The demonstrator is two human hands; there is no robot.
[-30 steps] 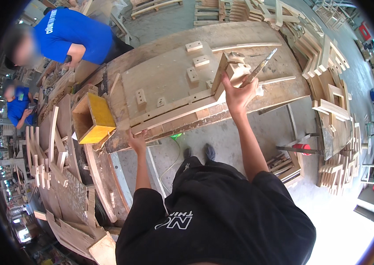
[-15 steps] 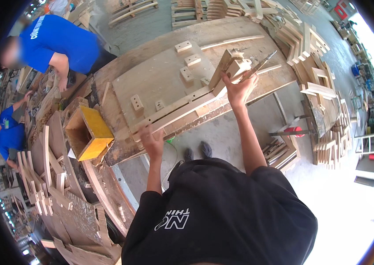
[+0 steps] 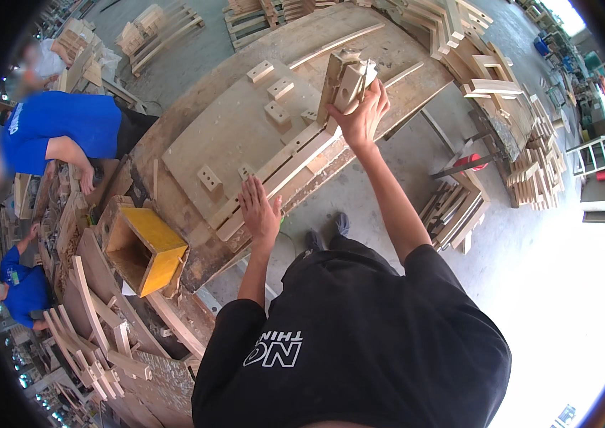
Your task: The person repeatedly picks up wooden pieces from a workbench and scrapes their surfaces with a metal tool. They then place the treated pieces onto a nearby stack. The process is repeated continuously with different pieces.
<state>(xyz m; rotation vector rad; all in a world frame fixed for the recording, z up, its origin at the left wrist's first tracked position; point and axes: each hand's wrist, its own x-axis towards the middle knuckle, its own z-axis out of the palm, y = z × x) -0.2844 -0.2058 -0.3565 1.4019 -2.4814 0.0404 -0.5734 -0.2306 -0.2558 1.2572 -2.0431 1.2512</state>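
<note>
The right hand [image 3: 361,114] grips a pale wooden assembly [image 3: 345,78] upright at the workbench's [image 3: 174,128] far right, while the left hand [image 3: 259,210], open and flat, hovers nearer over long slats [image 3: 281,175].

Wooden workbench [image 3: 195,135] — small blocks [image 3: 280,88], long slats [image 3: 284,171], curved strip [image 3: 334,46] lie on it.

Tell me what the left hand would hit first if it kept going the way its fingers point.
Probably the long wooden slats at the workbench's near edge, just ahead of the open left hand; depth is unclear.
</note>
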